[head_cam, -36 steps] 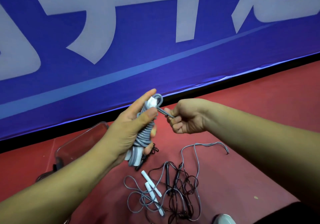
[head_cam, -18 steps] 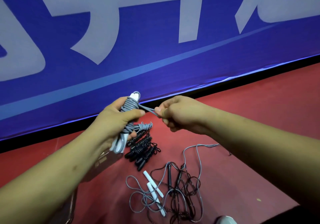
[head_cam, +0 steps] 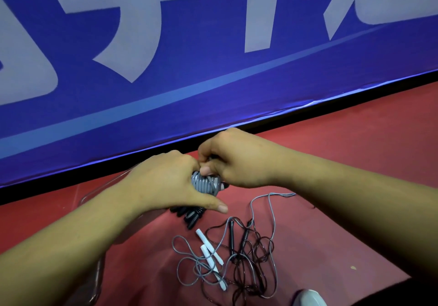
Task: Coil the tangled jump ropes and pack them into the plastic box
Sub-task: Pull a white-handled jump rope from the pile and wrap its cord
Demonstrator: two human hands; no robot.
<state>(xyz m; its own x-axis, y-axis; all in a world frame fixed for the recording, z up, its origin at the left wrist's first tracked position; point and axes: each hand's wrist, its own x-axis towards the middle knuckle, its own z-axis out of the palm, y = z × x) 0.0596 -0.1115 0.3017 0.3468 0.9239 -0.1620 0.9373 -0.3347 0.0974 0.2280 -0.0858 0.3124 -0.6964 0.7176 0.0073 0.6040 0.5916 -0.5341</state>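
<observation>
My left hand (head_cam: 166,182) grips a grey jump rope wound into a tight bundle (head_cam: 205,184) around its white handles. My right hand (head_cam: 234,161) pinches the rope's end at the top of that bundle, touching my left hand. Below the hands lie black coiled ropes (head_cam: 189,215), partly hidden by my left thumb. On the red floor sits a tangle of a grey rope with white handles (head_cam: 208,256) and a black rope (head_cam: 246,256). The clear plastic box (head_cam: 99,272) shows only as an edge under my left forearm.
A blue banner wall (head_cam: 213,56) with large pale lettering stands right behind the hands, with a black strip at its base. Red floor (head_cam: 343,163) spreads to the right. A white shoe tip (head_cam: 308,298) shows at the bottom edge.
Both hands dropped lower and came together. The short stretch of rope between them is gone; my right hand now works at the bundle's top. The bundle tilted down over the black coils.
</observation>
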